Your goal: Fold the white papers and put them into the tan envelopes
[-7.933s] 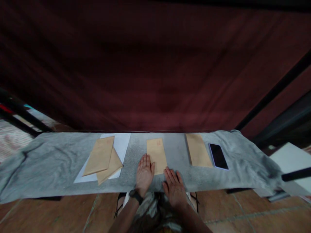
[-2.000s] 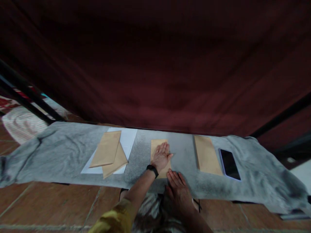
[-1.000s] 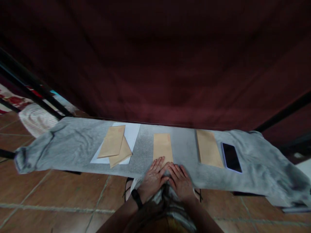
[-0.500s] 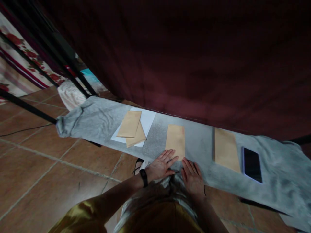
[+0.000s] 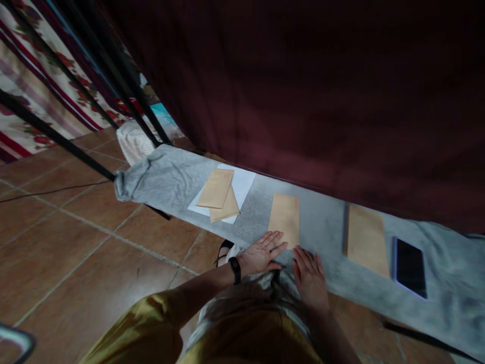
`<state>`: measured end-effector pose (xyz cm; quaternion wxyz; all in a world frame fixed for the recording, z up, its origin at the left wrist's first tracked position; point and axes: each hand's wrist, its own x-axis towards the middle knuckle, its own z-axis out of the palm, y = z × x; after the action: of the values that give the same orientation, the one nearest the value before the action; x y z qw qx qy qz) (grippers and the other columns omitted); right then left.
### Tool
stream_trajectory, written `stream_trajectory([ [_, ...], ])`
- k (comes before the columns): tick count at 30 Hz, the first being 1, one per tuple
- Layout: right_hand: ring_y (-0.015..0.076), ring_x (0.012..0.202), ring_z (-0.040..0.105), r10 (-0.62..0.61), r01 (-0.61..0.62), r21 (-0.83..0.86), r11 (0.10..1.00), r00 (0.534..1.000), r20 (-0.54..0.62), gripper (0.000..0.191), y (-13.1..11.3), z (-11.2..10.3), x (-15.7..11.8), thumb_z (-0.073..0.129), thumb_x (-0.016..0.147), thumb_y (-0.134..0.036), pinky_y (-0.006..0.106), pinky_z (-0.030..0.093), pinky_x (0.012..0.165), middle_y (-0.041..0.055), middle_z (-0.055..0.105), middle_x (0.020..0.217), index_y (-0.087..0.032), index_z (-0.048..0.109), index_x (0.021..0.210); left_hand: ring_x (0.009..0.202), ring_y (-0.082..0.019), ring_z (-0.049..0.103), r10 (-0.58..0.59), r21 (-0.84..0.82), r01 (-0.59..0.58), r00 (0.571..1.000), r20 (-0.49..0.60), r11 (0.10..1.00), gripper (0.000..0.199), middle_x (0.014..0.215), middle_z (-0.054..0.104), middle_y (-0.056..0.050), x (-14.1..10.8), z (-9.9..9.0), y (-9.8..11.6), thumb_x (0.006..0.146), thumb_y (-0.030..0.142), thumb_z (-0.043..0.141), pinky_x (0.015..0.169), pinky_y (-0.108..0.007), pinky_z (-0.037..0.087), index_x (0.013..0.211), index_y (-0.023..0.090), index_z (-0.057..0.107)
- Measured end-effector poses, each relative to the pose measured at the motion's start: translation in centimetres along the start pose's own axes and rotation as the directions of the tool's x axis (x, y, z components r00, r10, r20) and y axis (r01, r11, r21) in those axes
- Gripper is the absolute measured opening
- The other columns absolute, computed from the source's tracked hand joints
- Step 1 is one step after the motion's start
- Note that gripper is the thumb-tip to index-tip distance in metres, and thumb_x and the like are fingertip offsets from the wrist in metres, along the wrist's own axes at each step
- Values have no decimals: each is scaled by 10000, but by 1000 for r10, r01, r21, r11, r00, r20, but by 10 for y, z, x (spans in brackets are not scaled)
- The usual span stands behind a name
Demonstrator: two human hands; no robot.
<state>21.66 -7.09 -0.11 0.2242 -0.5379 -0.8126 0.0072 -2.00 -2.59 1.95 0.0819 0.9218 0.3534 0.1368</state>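
Observation:
A tan paper envelope (image 5: pixel 285 215) lies flat on the grey cloth in front of me. The fingers of my left hand (image 5: pixel 261 253) rest spread on its lower left corner, and a black band circles that wrist. My right hand (image 5: pixel 309 275) lies flat with fingers stretched, its tips at the envelope's lower right corner. Off to the left, two more tan envelopes (image 5: pixel 216 188) overlap on a white sheet of paper (image 5: pixel 244 183). To the right is a thicker stack of envelopes (image 5: pixel 367 240), beside a dark-screened phone (image 5: pixel 410 268) with a purple edge.
The grey cloth (image 5: pixel 322 227) covers a long narrow surface. Behind it hangs a dark red curtain (image 5: pixel 284 91). Black metal bars (image 5: pixel 56 131) stand at the left, near a striped white bundle (image 5: pixel 134 141). Brown floor tiles (image 5: pixel 83 258) lie below; a curved metal piece (image 5: pixel 17 338) shows at lower left.
The view has swung left, so everything sits farther right in the picture. Both hands stay at the same envelope. The curved metal piece has come into view at lower left.

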Motion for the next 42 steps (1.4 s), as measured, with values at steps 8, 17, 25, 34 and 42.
stream_trajectory([
  [8,230,1484,354,-57,55,14,998,976,211,522,-6,15,62,216,1075,-309,469,257,1220,128,431,1586,-139,458,1505,1536,-316,243,-6,34,6,1000,1,999,745,1668,230,-197,0,5,0,924,613,579,1242,-507,253,1502,173,409],
  [17,243,1515,293,102,-86,-75,993,965,242,526,3,39,130,288,1070,-346,481,214,1222,109,314,1647,-181,363,1564,1530,-309,264,-2,78,0,1000,18,997,777,1666,261,-155,2,3,-6,913,583,621,1229,-512,276,1559,252,343],
  [25,252,1501,324,245,-237,-70,969,959,144,533,11,45,165,326,1061,-322,505,234,1207,157,370,1611,-142,348,1562,1515,-316,302,3,153,-5,1000,9,988,853,1679,223,-141,3,12,-12,906,606,616,1193,-476,340,1604,291,238],
  [34,241,1475,381,162,-160,-47,986,985,53,516,-5,33,94,358,1053,-288,473,301,1205,138,432,1579,-132,386,1545,1509,-291,322,26,208,-16,999,-48,978,784,1680,239,-109,2,13,-10,915,501,653,1187,-472,372,1583,287,301],
  [42,210,1445,431,76,-74,-48,996,996,37,524,-25,1,19,472,1024,-285,453,370,1190,73,464,1565,-201,406,1537,1501,-277,339,46,234,-29,996,-70,972,704,1670,279,-93,1,11,-12,970,464,571,1173,-461,395,1592,308,278],
])
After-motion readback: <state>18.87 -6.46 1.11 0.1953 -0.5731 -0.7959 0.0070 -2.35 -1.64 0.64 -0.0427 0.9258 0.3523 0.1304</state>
